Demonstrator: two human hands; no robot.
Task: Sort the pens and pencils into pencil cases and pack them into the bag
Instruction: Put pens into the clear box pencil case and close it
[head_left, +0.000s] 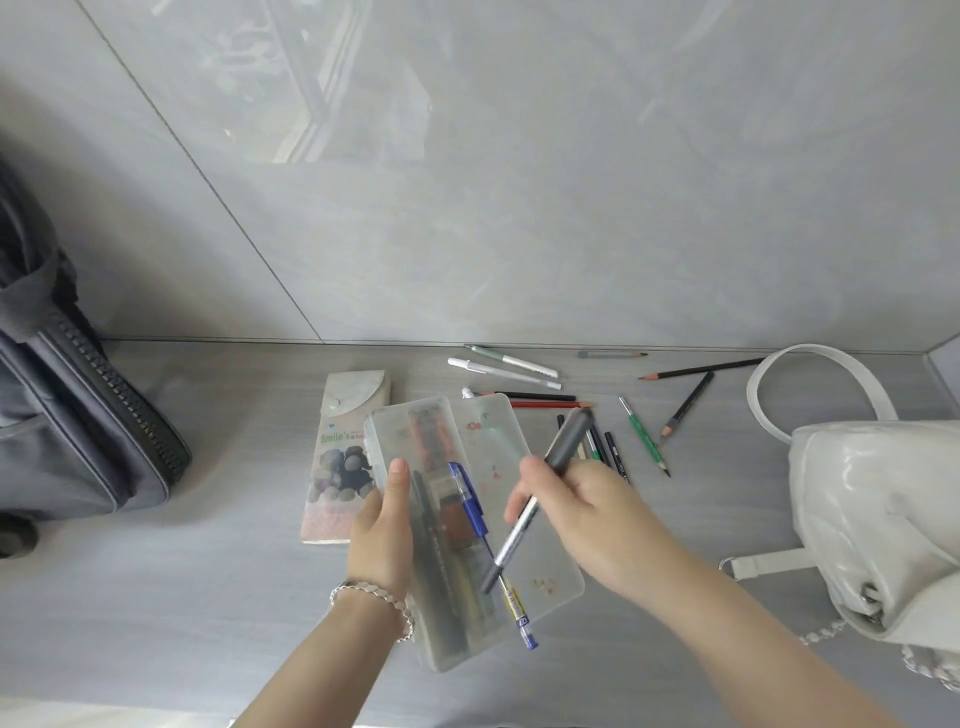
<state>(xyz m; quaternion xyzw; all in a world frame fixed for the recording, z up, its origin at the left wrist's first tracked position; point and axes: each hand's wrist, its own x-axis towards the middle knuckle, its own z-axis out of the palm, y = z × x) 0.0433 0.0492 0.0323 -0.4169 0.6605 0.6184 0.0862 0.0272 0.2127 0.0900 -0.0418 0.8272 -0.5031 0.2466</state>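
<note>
Open room: bare surface (234, 519) lies between the grey bag (78, 415) and the printed case (343, 457). At right, the white bag (872, 519) and its strap crowd the corner.
Left hand (382, 530): fingers curled round the left edge of the clear case (441, 597), thumb laid on its rim.
Clear case: open, lid folded out to the right. Its long axis runs away from the person, leaning slightly left. Pens lie lengthwise inside. Its left side overlaps the printed case.
Right hand (587, 514): fingers pinch the grey pen (563, 447) at mid-barrel.
Grey pen: over the open lid, on a diagonal. The thick end points far-right, the thin end near-left.
Loose pens and pencils (519, 400): scattered beyond the case up to the wall (519, 208), most lying crosswise.
Surface: grey wood-grain, meeting a glossy grey tiled wall in a straight edge.
</note>
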